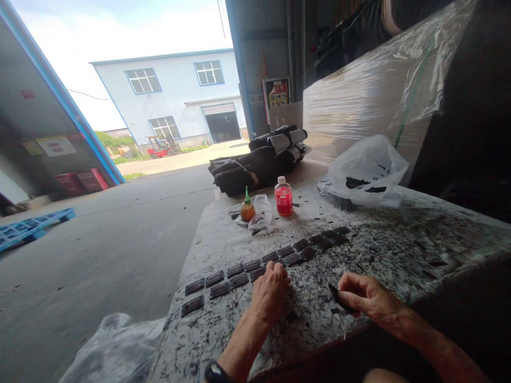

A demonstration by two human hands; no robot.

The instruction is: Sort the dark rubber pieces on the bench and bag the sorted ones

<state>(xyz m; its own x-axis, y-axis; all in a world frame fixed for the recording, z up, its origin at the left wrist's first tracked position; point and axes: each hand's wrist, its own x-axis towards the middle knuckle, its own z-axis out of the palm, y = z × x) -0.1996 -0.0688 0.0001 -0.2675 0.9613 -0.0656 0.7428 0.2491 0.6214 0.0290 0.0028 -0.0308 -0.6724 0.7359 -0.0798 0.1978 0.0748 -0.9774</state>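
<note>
My left hand [270, 291] rests knuckles-up on a speckled white work table [223, 239], fingers curled down at the near end of two rows of small dark rectangular pieces [263, 261]. What its fingertips touch is hidden. My right hand [365, 298] lies to the right, its fingers pinched on a thin dark piece [337, 296] held just above the table. A watch [215, 373] sits on my left wrist.
A red-liquid bottle [283, 197] and a small orange bottle in a plastic bag [248, 209] stand mid-table. Dark rolled bundles [259, 159] lie at the far end. A white plastic bag [365, 170] sits beside a shrink-wrapped pallet [375, 90]. Another bag [115, 346] lies on the floor left.
</note>
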